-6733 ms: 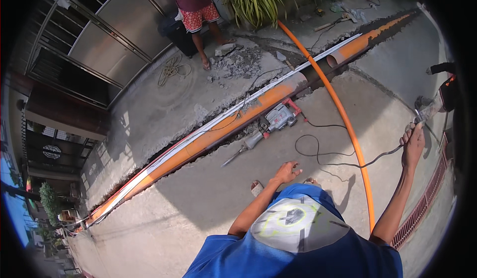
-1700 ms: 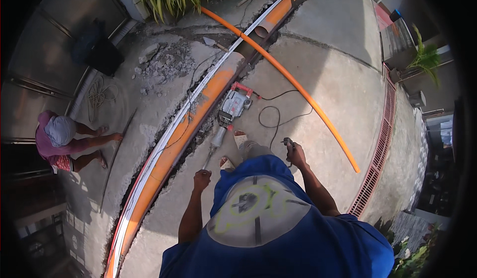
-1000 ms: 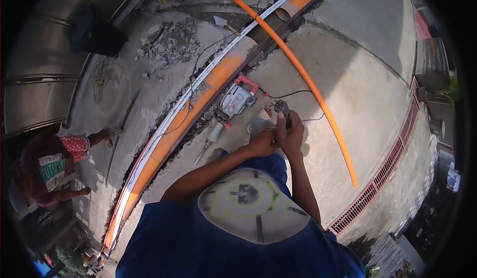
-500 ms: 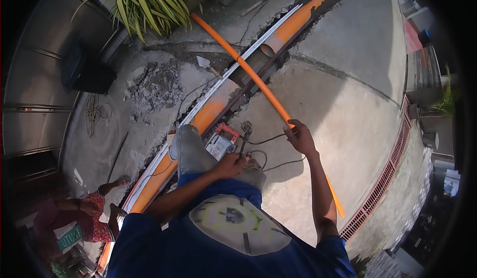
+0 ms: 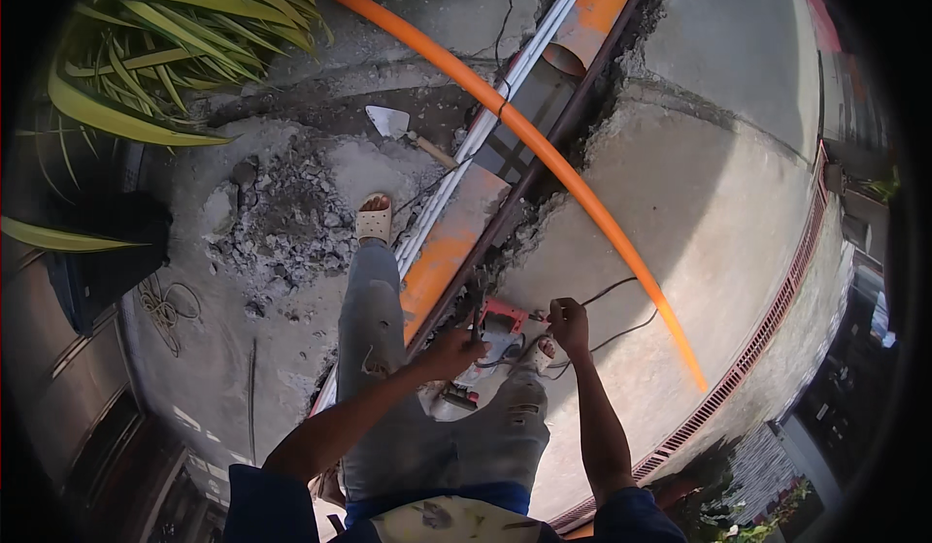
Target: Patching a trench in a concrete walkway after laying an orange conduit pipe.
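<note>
My left hand is closed around a dark, slender tool whose kind I cannot make out. My right hand hangs to its right with fingers pinched together; a small dark thing shows by the fingertips, too small to name. Below both hands, a red and grey power tool lies on the concrete by my foot, partly hidden by the left hand. Its dark cord loops off to the right. A long, thin orange pipe lies across the trench, touched by neither hand.
Thick orange pipes and thin white pipes run along the trench. A trowel lies beside it, near broken concrete. Left stand a black bin and a leafy plant. A red drain grate curves along the right.
My right hand has let go of the orange pipe and moved down and left, nearer my left hand. I now stand with legs apart, one foot on each side of the trench.
</note>
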### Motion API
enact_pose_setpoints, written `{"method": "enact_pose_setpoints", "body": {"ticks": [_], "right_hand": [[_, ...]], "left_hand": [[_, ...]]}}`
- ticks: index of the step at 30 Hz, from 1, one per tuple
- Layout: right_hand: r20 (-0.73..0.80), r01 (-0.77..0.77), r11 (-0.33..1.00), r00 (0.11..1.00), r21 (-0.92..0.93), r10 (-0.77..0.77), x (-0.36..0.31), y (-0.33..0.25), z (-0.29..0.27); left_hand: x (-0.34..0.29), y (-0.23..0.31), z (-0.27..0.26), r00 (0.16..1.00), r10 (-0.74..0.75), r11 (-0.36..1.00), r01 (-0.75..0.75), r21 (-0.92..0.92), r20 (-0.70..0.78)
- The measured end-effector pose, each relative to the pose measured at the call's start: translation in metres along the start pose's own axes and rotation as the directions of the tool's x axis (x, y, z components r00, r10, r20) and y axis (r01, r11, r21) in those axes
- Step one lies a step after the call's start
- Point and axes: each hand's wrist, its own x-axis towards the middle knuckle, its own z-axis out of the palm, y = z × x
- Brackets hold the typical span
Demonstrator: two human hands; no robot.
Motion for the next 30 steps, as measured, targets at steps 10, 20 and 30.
{"method": "enact_pose_setpoints", "body": {"ticks": [10, 20, 30], "right_hand": [[-0.004, 0.391, 0.809, 0.899, -0.439, -0.437, 0.381, -0.100, 0.261], [-0.186, 0.009, 0.441, 0.899, -0.897, -0.397, 0.546, -0.064, 0.336], [-0.109, 0.119, 0.635, 0.945, -0.764, -0.308, 0.534, -0.068, 0.339]], "left_hand": [[0.049, -0.056, -0.150, 0.847, -0.479, 0.822, 0.341, -0.457, -0.229], [0.072, -0.025, -0.231, 0.783, -0.584, 0.798, 0.506, -0.328, -0.213], [0.078, -0.025, -0.233, 0.760, -0.635, 0.660, 0.438, -0.610, -0.142]]}}
